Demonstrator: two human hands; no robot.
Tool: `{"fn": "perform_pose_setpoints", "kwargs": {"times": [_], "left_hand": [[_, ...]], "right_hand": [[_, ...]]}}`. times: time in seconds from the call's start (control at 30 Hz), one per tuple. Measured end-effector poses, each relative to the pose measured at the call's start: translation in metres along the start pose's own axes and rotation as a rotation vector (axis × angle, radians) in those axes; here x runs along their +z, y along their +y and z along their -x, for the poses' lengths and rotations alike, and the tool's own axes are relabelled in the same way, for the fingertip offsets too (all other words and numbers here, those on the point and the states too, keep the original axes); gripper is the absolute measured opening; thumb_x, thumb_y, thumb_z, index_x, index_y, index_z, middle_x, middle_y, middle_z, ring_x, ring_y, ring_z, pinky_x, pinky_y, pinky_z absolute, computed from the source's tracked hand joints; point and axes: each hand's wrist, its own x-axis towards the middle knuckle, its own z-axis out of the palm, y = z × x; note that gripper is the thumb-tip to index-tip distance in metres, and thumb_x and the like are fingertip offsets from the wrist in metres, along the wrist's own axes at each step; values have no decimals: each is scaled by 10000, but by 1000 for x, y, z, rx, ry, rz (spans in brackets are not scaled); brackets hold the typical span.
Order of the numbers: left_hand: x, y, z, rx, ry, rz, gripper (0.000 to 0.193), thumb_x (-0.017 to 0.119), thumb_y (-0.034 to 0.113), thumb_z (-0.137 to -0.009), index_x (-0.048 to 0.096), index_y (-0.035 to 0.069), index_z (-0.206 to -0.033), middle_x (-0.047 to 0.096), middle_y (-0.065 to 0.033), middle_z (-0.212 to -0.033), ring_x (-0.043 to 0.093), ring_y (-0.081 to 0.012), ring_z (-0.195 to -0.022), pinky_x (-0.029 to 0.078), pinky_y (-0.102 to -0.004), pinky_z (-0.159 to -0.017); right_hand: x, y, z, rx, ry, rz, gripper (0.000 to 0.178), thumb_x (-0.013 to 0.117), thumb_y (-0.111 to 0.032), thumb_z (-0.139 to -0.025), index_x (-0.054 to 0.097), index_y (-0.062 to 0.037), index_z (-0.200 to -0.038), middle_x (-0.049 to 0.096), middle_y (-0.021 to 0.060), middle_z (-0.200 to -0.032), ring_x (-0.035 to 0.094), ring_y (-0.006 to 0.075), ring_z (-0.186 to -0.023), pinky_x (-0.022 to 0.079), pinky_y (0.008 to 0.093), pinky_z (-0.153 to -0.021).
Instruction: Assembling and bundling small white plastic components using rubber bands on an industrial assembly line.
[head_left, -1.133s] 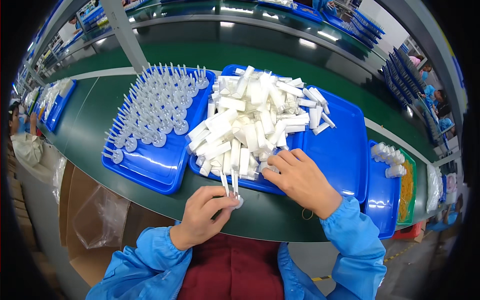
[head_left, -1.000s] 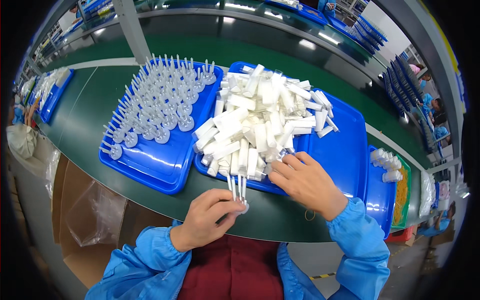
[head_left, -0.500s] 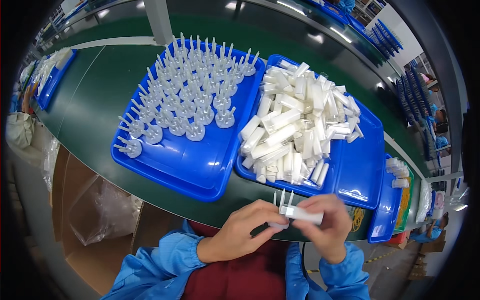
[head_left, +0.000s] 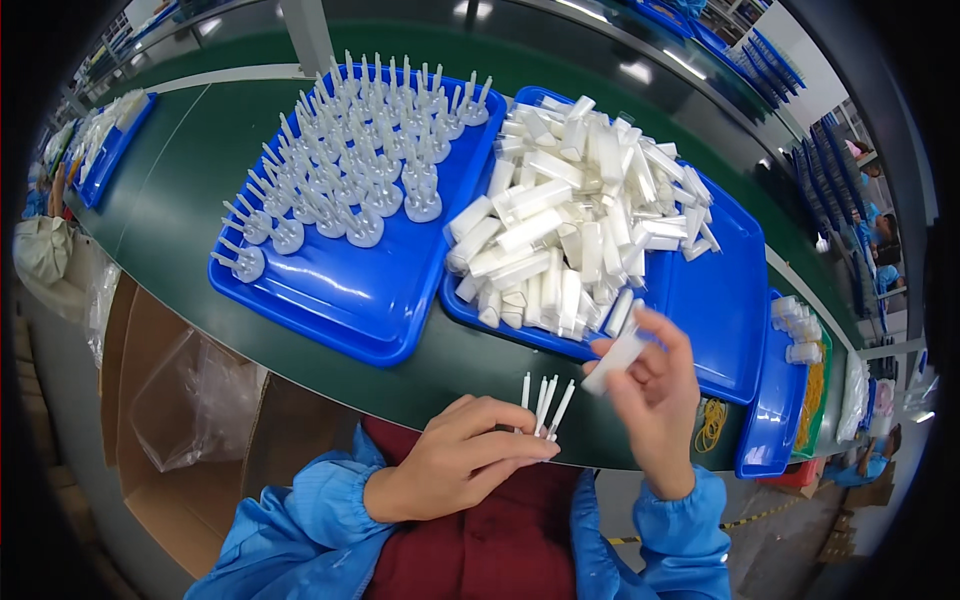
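Note:
In front of my body, my left hand [head_left: 455, 455] is closed around the bottom of a piece with several thin white prongs [head_left: 562, 408] that stick up past its fingers; its base is hidden by them. My right hand [head_left: 658, 405], just to the right and a little higher, pinches a small white oblong block [head_left: 615, 362], tilted and smeared by motion. Block and prongs are apart. Beyond the right hand lies a heaped pile of similar white blocks [head_left: 540, 230], some with clear ends. At the left, clear pronged pieces [head_left: 365, 228] with round bases stand in rows.
The pronged pieces stand on a blue tray [head_left: 345, 325], the pile on another blue tray [head_left: 712, 325]. Yellow rubber bands [head_left: 710, 425] lie on the green table [head_left: 430, 370] at right, beside a further blue tray [head_left: 762, 440]. An open carton [head_left: 170, 510] sits below left.
My right hand has moved up and away from the pronged piece with the white block, which was against the prongs before. The trays sit slightly further left and up in the view.

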Motion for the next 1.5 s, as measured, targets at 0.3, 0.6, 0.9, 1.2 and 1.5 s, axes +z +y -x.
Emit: {"fn": "perform_pose_setpoints", "kwargs": {"times": [0.3,0.6,0.9,1.2,1.5], "left_hand": [[21,35,5,-111,-74,192,258,722,-96,-847,741,23,-1076,703,-137,-1080,690,-225,-972,557,-318,-843],[37,50,14,-72,44,23,247,762,-59,-813,732,40,-1037,732,-107,-1118,702,-235,-897,526,-330,-807],[12,35,22,119,241,-297,328,796,-76,-691,720,92,-962,739,-130,-1159,689,-266,-837,481,-342,-745],[-5,-13,14,4,666,-133,331,682,-130,-856,511,22,-1094,639,-230,-1191,631,-251,-1121,493,-373,-985],[13,-22,14,76,356,-195,379,781,-115,-745,631,54,-1050,707,-197,-1185,698,-257,-904,517,-334,-787]], "right_hand": [[-5,22,34,144,30,-471,469,520,-217,-1061,416,9,-1459,703,145,-1014,666,181,-946,517,331,-900],[-17,26,58,-84,39,-263,453,540,-147,-1046,422,24,-1449,703,163,-1054,663,162,-924,510,289,-883],[-8,10,16,-676,-126,427,381,619,-38,-903,618,-1,-1282,660,136,-1140,569,340,-1051,428,413,-963],[53,-2,-118,-1103,-291,970,548,784,-352,-807,636,-138,-1288,615,90,-1278,512,320,-1282,341,510,-1130],[-28,19,-88,-1014,-167,1133,459,813,-196,-778,674,-137,-1212,656,26,-1228,591,225,-1173,380,460,-1072]]}}
